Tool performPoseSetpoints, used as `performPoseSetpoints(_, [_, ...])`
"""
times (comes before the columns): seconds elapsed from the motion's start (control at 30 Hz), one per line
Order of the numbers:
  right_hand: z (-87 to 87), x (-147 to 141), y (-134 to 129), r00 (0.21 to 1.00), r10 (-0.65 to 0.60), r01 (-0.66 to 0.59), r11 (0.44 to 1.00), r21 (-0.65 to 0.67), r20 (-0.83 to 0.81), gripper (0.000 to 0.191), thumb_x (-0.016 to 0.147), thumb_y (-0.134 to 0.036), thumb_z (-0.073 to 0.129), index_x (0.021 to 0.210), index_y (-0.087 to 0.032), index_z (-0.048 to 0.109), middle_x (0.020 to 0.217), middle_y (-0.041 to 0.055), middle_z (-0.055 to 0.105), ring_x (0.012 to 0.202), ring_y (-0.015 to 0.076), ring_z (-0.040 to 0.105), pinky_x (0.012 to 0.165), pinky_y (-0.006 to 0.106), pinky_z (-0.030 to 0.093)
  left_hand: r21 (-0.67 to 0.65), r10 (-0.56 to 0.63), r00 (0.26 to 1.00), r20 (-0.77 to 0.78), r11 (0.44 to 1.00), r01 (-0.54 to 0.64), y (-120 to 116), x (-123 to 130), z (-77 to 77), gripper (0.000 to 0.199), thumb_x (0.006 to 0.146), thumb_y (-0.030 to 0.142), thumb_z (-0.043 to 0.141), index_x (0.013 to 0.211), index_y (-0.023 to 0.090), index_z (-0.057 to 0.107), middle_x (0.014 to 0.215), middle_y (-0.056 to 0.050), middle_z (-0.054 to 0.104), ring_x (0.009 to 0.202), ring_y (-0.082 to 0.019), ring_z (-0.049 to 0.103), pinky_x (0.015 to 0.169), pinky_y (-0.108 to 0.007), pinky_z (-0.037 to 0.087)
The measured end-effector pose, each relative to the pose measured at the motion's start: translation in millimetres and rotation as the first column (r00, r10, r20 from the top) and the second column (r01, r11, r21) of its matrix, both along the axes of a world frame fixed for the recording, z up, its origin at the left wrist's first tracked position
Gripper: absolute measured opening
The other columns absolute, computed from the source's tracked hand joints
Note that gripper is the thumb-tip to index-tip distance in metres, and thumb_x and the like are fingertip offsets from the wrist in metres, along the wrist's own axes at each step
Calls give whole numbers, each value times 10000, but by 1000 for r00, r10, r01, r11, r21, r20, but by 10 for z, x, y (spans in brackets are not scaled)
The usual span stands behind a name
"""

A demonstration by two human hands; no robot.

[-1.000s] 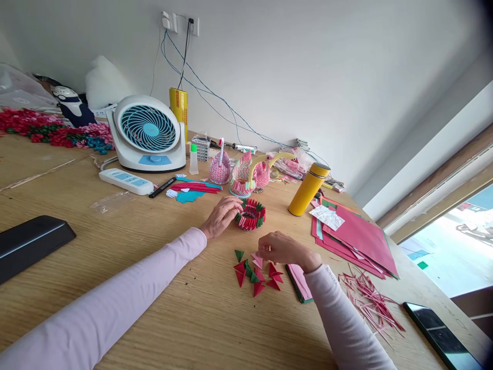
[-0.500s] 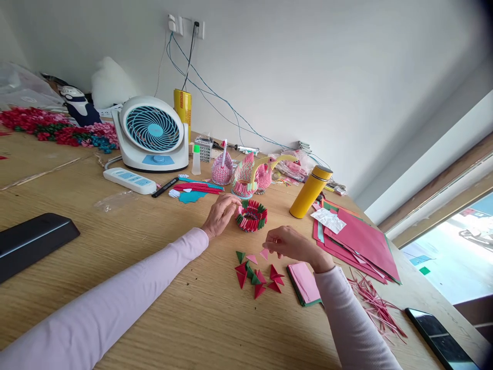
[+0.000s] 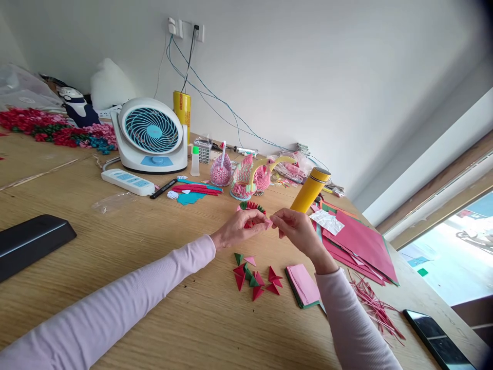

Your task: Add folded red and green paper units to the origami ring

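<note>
A small pink folded paper triangle [image 3: 268, 224] is pinched between the fingertips of both hands. My left hand [image 3: 244, 226] comes in from the left, its fingers closed on the piece. From the other side, my right hand [image 3: 295, 228] grips it with thumb and fingers. Behind my left hand stands a ring of red, green and pink folded paper pieces [image 3: 251, 206], partly covered by that hand. Nearer to me lie several loose red triangles [image 3: 257, 293], a few green triangles [image 3: 238, 258] and one pink triangle [image 3: 250, 260].
A stack of pink and green paper slips [image 3: 303, 284] lies below my right hand. Beyond it are red paper sheets [image 3: 360, 241], paper strips [image 3: 375, 303] and a phone [image 3: 439, 339]. A yellow bottle [image 3: 310, 190], paper swans [image 3: 242, 177] and a fan [image 3: 152, 134] stand farther back.
My left hand has left the paper ring and moved right and toward me. A pink triangle has been picked up from the table, and both hands now meet at it.
</note>
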State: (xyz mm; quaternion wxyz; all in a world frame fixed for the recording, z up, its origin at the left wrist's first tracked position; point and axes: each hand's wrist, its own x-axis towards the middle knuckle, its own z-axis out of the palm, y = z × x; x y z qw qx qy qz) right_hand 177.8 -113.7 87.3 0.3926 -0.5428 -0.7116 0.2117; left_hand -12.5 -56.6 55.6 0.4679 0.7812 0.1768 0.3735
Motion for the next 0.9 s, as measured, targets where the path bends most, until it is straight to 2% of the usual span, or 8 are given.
performPoseSetpoints(0.2, [21, -43, -23, 997, -1, 3, 1000, 30, -82, 384, 878, -542, 573, 775, -178, 639, 680, 20, 650, 479, 100, 541, 481, 226, 420, -176, -16, 988, 152, 983, 43, -22, 96, -19, 357, 812, 473, 693, 883, 126, 646, 826, -56, 685, 734, -135, 638, 662, -245, 502])
performPoseSetpoints(0.33, [32, -107, -36, 977, 3, -6, 1000, -15, -214, 491, 915, -598, 478, 746, -172, 652, 674, 25, 653, 474, 88, 528, 478, 224, 406, -79, 62, 985, 159, 996, -50, -33, 96, -5, 321, 854, 448, 657, 876, 129, 637, 774, -29, 664, 648, -105, 610, 601, -216, 478])
performPoseSetpoints(0.43, [23, -182, -39, 923, -18, -7, 998, -63, -384, 446, 837, -607, 603, 768, -170, 664, 664, 13, 656, 464, 82, 522, 454, 213, 404, 92, 191, 971, 146, 974, -206, -56, 84, 10, 269, 899, 412, 608, 872, 146, 638, 721, -7, 656, 613, -102, 595, 579, -211, 464])
performPoseSetpoints(0.5, [16, -244, -43, 858, -52, -6, 994, -113, -510, 410, 749, -576, 719, 762, -169, 669, 674, 5, 662, 469, 74, 518, 444, 199, 414, 245, 278, 946, 167, 918, -313, -66, 78, 7, 200, 916, 354, 595, 876, 163, 637, 738, -3, 671, 636, -106, 608, 609, -215, 475])
performPoseSetpoints(0.6, [15, -346, -61, 712, -109, -31, 982, -186, -694, 384, 662, -518, 811, 724, -163, 677, 697, -3, 662, 477, 53, 502, 427, 169, 419, 463, 361, 902, 235, 774, -431, -59, 67, -7, 104, 923, 259, 585, 885, 174, 631, 807, -18, 691, 719, -129, 642, 688, -242, 500])
performPoseSetpoints(0.73, [22, -464, -95, 560, -147, -63, 974, -219, -815, 357, 586, -417, 882, 765, -155, 718, 729, -3, 675, 488, 38, 491, 403, 141, 408, 622, 358, 879, 315, 621, -477, -21, 45, 1, 83, 927, 167, 551, 898, 173, 629, 882, -50, 702, 843, -166, 668, 788, -292, 519])
performPoseSetpoints(0.8, [24, -495, -106, 536, -156, -42, 977, -211, -830, 357, 567, -392, 894, 775, -151, 732, 743, 5, 691, 498, 37, 493, 404, 136, 403, 627, 331, 882, 336, 620, -472, -14, 38, 22, 90, 920, 142, 546, 913, 178, 628, 901, -51, 700, 876, -167, 668, 811, -295, 523])
performPoseSetpoints(0.9, [31, -501, -111, 521, -157, -4, 983, -186, -839, 353, 559, -382, 899, 773, -148, 746, 758, 17, 704, 502, 33, 485, 407, 134, 395, 525, 324, 887, 329, 718, -457, -38, 32, 68, 106, 897, 129, 545, 947, 182, 622, 934, -51, 692, 868, -156, 664, 793, -276, 531])
